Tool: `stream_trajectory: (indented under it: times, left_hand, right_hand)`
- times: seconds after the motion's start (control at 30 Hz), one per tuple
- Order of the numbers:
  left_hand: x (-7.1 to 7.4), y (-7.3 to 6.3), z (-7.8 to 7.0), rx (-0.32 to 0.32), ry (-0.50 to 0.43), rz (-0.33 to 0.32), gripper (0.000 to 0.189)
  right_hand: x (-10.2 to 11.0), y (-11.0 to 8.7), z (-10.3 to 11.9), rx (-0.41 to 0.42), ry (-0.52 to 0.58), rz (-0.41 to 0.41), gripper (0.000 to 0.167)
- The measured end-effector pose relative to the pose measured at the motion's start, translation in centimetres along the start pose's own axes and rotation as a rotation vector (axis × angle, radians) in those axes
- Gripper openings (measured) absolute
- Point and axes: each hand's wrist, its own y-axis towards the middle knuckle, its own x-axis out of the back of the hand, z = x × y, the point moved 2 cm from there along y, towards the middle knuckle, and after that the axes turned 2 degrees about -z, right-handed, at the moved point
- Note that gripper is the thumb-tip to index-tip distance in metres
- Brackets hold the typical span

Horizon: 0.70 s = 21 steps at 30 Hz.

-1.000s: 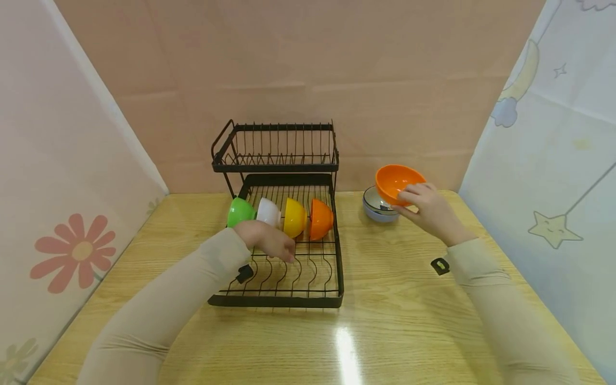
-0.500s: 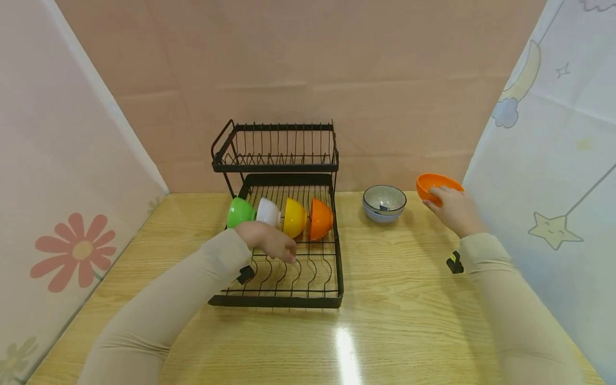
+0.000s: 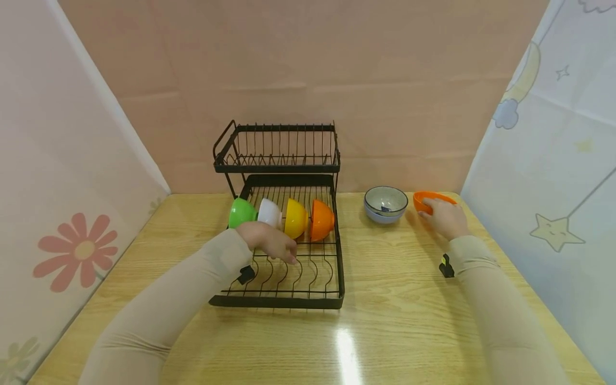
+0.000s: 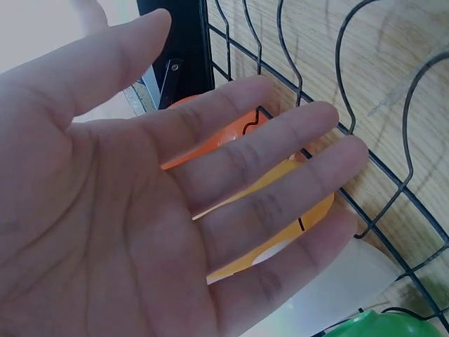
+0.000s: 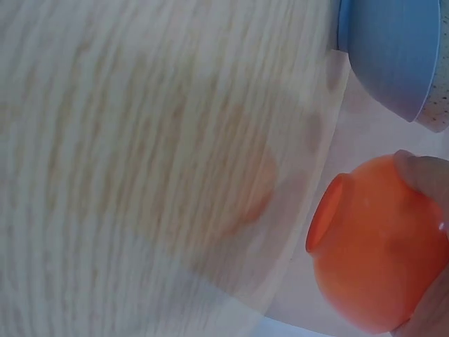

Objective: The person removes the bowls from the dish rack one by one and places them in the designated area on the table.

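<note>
My right hand (image 3: pixel 447 218) grips an orange bowl (image 5: pixel 379 239) by its rim, low at the table's back right. Thumb and fingers hold opposite sides of the bowl in the right wrist view, its foot facing the wood. My left hand (image 3: pixel 268 240) hovers over the front of a black dish rack (image 3: pixel 276 302), its fingers extended and spread in the left wrist view, with nothing held. On the rack's lower tier, a green bowl (image 3: pixel 242 213), a white bowl (image 3: pixel 269 212), a yellow bowl (image 3: pixel 295 219) and another orange bowl (image 3: pixel 322 220) stand on edge in a row.
Left of the right hand sits a speckled, dark-rimmed bowl (image 3: pixel 386 200) stacked on a blue bowl (image 3: pixel 384 217). The rack's upper tier (image 3: pixel 276 168) rises at the back. A pink backdrop (image 3: pixel 409 107) closes off the table's far edge.
My right hand carried the orange bowl rightward, away from over the stacked bowls, then lowered it toward the table. The left hand stays over the rack.
</note>
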Motion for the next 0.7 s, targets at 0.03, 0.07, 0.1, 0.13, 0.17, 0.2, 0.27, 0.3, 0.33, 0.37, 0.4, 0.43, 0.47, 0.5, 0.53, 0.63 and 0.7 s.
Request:
stream_trajectory:
  times: [0.03, 0.07, 0.1, 0.13, 0.17, 0.2, 0.27, 0.3, 0.33, 0.37, 0.4, 0.43, 0.47, 0.5, 0.53, 0.63, 0.7]
  left_hand:
    - [0.01, -0.03, -0.02, -0.005, 0.002, 0.001, 0.033]
    - [0.00, -0.06, -0.02, -0.007, 0.006, 0.002, 0.034]
    - [0.00, -0.06, -0.01, -0.008, 0.011, 0.001, 0.034]
    - [-0.01, -0.09, -0.02, -0.009, 0.016, 0.001, 0.034]
    - [-0.01, -0.11, -0.03, -0.009, 0.022, 0.000, 0.034]
    - [-0.03, -0.13, -0.02, -0.006, 0.027, -0.002, 0.034]
    - [-0.06, -0.17, -0.01, 0.000, 0.036, -0.006, 0.034]
    - [-0.08, -0.15, 0.01, 0.001, 0.036, -0.008, 0.034]
    - [-0.10, -0.14, 0.02, 0.001, 0.034, -0.007, 0.035]
    - [-0.13, -0.11, 0.06, 0.000, 0.032, -0.009, 0.034]
    - [-0.15, -0.09, 0.08, -0.002, 0.033, -0.011, 0.035]
    - [-0.16, -0.08, 0.09, -0.003, 0.036, -0.013, 0.035]
    - [-0.17, -0.07, 0.11, -0.004, 0.040, -0.018, 0.035]
    - [-0.18, -0.06, 0.13, -0.006, 0.042, -0.021, 0.035]
    - [-0.18, -0.08, 0.12, -0.008, 0.046, -0.024, 0.035]
    - [-0.18, -0.16, 0.10, -0.004, 0.054, -0.032, 0.035]
    - [-0.18, -0.21, 0.08, -0.003, 0.051, -0.033, 0.035]
  right_hand:
    - [-0.03, -0.01, 0.01, 0.000, -0.004, 0.009, 0.040]
    - [-0.05, -0.04, 0.04, 0.000, -0.007, 0.018, 0.040]
    - [-0.02, -0.09, 0.11, 0.001, -0.009, 0.025, 0.040]
    - [-0.03, -0.15, 0.15, 0.001, -0.009, 0.032, 0.039]
    - [-0.01, -0.22, 0.21, 0.003, -0.011, 0.037, 0.037]
    - [-0.03, -0.30, 0.23, 0.005, -0.014, 0.040, 0.036]
    - [-0.03, -0.44, 0.29, 0.008, -0.018, 0.044, 0.034]
    - [-0.07, -0.48, 0.27, 0.010, -0.018, 0.044, 0.033]
    - [-0.13, -0.52, 0.22, 0.009, -0.019, 0.043, 0.033]
    - [-0.17, -0.57, 0.19, 0.010, -0.020, 0.044, 0.033]
    - [-0.23, -0.59, 0.14, 0.010, -0.022, 0.043, 0.033]
    - [-0.27, -0.60, 0.13, 0.012, -0.024, 0.043, 0.033]
    - [-0.40, -0.57, 0.03, 0.012, -0.025, 0.044, 0.033]
    - [-0.49, -0.54, -0.01, 0.012, -0.025, 0.049, 0.033]
    - [-0.58, -0.51, -0.07, 0.009, -0.025, 0.058, 0.034]
    - [-0.72, -0.41, -0.04, 0.004, -0.018, 0.075, 0.032]
    - [-0.73, -0.40, 0.05, 0.006, -0.015, 0.081, 0.029]
